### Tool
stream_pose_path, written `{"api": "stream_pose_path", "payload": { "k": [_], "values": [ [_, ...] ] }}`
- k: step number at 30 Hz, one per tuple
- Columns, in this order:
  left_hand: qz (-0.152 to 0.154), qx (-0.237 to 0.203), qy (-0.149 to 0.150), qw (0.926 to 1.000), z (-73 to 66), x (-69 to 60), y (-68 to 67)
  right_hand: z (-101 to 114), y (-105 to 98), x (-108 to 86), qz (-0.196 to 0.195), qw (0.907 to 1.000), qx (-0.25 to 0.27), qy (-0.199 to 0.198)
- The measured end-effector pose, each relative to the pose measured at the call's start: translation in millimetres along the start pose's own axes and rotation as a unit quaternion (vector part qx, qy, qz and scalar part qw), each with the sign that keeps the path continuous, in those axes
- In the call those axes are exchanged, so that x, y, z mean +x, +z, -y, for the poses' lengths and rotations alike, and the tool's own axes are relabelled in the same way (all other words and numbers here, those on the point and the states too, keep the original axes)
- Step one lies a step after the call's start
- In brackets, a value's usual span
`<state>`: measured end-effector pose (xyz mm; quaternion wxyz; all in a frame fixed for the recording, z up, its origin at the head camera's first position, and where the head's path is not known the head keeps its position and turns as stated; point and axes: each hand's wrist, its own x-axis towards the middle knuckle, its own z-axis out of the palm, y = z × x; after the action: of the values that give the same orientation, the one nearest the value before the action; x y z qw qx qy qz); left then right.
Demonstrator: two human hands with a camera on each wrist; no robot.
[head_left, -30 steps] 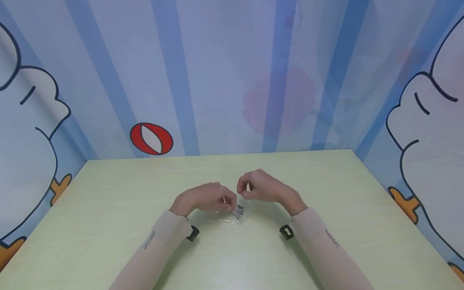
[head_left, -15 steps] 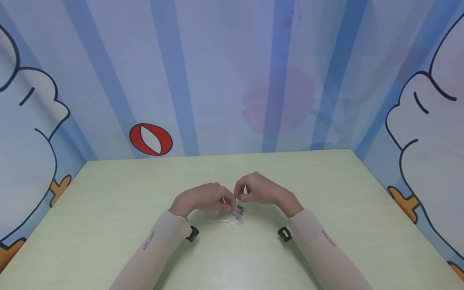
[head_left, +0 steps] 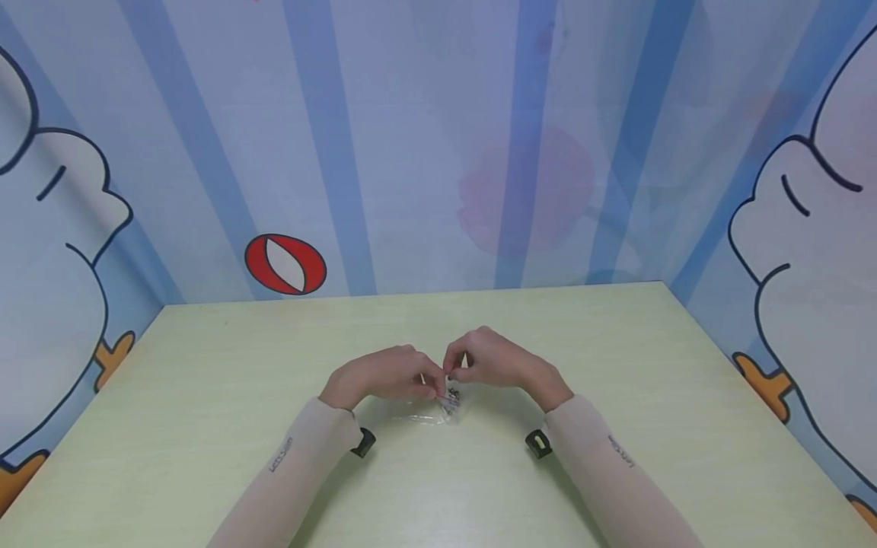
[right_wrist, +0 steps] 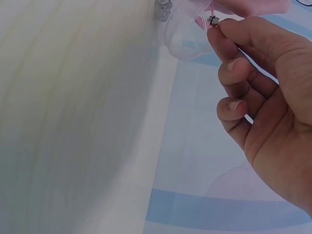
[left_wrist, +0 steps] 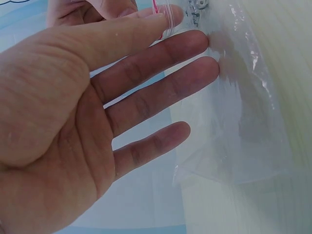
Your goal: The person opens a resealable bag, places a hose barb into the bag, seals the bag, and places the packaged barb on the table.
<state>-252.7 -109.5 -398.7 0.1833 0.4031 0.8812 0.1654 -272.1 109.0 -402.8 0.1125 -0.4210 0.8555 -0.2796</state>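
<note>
A clear zip bag [head_left: 425,418] with a red line along its mouth lies on the table under the hands. My left hand [head_left: 390,373] pinches its mouth between thumb and index finger; in the left wrist view the other fingers [left_wrist: 165,92] are stretched out beside the plastic [left_wrist: 253,126]. Several small metallic pieces [head_left: 452,397] sit inside the bag, too small to identify. At the bag's mouth, my right hand [head_left: 496,358] pinches a tiny silver-and-dark metal piece [right_wrist: 213,21] between thumb and index fingertips. Its remaining fingers are loosely curled.
The pale wooden table [head_left: 274,487] spreads out around both hands. Behind it stands a blue striped backdrop [head_left: 425,152] with printed cartoon figures on the sides. A dark wrist camera [head_left: 538,442] hangs below the right forearm, another dark device [head_left: 365,442] below the left.
My right hand has come slightly left and down to the bag's mouth, close to the left fingertips. A dark speck now shows at its fingertips. The left hand stays in place.
</note>
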Motion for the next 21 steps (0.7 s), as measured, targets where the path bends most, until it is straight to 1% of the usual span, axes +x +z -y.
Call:
{"api": "stream_pose_path", "payload": {
  "k": [9, 21],
  "values": [
    [0.000, 0.000, -0.001, 1.0000, -0.5, -0.8, -0.1, -1.8, -0.8, 0.6, -0.001, 1.0000, 0.000, -0.003],
    [0.000, -0.003, -0.006, 1.0000, 0.0, 0.5, 0.8, -0.9, -3.1, -0.8, 0.011, 0.9999, -0.001, 0.001]
  ]
}}
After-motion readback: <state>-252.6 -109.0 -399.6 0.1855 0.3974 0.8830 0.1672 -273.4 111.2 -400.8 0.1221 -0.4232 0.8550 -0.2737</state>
